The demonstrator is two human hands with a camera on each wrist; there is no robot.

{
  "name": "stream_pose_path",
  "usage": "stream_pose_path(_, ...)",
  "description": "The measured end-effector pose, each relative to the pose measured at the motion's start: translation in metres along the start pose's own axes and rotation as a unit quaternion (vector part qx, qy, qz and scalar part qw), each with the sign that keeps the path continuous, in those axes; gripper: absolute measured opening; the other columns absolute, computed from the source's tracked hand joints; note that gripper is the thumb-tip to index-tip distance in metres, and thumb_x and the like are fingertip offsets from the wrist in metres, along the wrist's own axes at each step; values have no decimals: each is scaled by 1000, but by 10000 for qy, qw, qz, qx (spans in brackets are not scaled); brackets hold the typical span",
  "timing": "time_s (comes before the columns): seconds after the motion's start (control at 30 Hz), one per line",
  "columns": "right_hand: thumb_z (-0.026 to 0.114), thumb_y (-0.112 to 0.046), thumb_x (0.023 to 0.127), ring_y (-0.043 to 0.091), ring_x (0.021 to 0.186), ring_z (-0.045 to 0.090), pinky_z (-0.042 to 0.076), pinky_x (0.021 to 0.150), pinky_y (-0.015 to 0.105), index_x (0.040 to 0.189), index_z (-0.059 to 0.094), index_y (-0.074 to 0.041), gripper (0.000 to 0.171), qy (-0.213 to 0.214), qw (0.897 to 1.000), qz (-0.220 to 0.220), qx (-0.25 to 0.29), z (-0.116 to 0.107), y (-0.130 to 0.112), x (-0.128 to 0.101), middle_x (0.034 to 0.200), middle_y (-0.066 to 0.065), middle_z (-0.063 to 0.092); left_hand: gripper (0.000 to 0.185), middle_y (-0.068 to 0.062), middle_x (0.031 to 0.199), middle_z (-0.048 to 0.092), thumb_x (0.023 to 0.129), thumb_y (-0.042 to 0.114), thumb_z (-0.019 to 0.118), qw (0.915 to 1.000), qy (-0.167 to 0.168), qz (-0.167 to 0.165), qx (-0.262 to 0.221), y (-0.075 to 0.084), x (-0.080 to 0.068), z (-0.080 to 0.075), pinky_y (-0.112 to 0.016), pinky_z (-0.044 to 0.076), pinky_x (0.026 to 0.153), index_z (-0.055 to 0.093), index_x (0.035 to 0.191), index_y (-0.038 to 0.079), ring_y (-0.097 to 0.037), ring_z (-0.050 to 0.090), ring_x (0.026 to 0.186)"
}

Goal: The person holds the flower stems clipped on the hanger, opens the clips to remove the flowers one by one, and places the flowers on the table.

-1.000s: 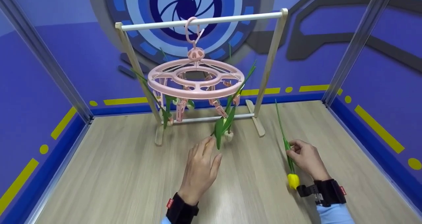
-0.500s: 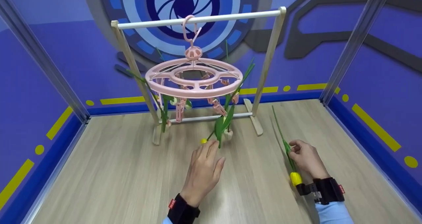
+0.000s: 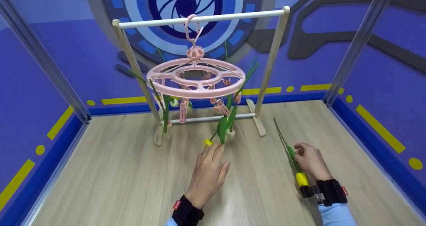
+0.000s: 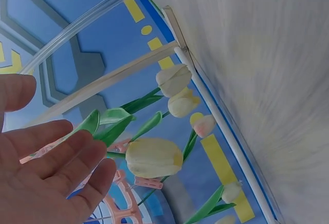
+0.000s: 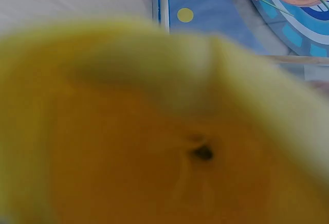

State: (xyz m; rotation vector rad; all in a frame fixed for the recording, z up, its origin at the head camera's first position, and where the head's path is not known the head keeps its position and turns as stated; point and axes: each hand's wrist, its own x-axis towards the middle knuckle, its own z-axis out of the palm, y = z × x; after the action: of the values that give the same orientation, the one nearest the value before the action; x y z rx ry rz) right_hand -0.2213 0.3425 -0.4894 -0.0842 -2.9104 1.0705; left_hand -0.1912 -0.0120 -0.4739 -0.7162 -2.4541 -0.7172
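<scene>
My right hand (image 3: 311, 161) pinches an artificial yellow tulip (image 3: 302, 179) near its leaves. Its bloom points toward me, the thin stem runs away over the table, and in the right wrist view the blurred yellow petals fill most of the picture. My left hand (image 3: 208, 176) has its fingers extended, just below a green leaf (image 3: 222, 129) of a hanging tulip; whether the fingertips touch it I cannot tell. A yellow bloom (image 3: 208, 142) hangs just beyond those fingers. In the left wrist view a large pale bloom (image 4: 154, 158) shows beside the outstretched fingers.
A pink round clip hanger (image 3: 196, 93) with several clothespins hangs by its hook from the white bar (image 3: 233, 18) of a wooden rack. Several tulips hang upside down beneath it, stems sticking up past the ring. Printed blue walls enclose the wood-grain table (image 3: 116, 179).
The left hand has drawn back slightly down and right, so the hanging yellow bloom now shows. In the right hand the tulip has tilted, its stem tip sinking toward the table and its bloom shifting right.
</scene>
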Motion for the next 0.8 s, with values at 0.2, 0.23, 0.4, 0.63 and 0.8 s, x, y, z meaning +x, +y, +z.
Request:
stream_pose_path(0.2,57,2,96,42,99,66,56,83,50,128,58,14,34,-46,10000,16,-58,1,3,1,111,31,66,45,-16,137,60,103,28,64,9997,-111,-9,216,-3,-2,9,-48,50,95,60,139,0,-31,57,129)
stream_pose_path(0.23,57,2,96,42,99,66,56,83,50,128,58,15,34,-57,10000,3,-59,1,3,1,111,31,66,45,-16,138,60,103,28,64,9996,-166,-36,221,-4,-3,11,-48,50,95,60,139,0,-30,56,129)
stream_pose_path(0.4,58,2,96,41,98,65,55,84,51,126,59,15,33,-93,9999,-45,-74,2,6,1,110,30,66,48,-18,143,57,104,28,62,9984,-500,-199,183,-6,-4,15,-52,48,99,58,142,-1,-33,54,133)
stream_pose_path(0.63,61,2,95,40,98,65,54,84,52,122,61,14,30,-215,9997,-83,-113,5,8,3,109,29,67,48,-21,144,56,103,27,63,9973,-644,-311,175,-6,-4,16,-54,46,102,58,142,0,-36,53,134)
stream_pose_path(0.8,64,0,95,42,99,65,54,84,53,123,61,14,31,-309,9993,-141,-140,4,7,3,109,29,67,48,-20,145,56,104,28,63,9968,-697,-350,164,-7,-4,15,-54,46,103,58,143,1,-36,52,135)
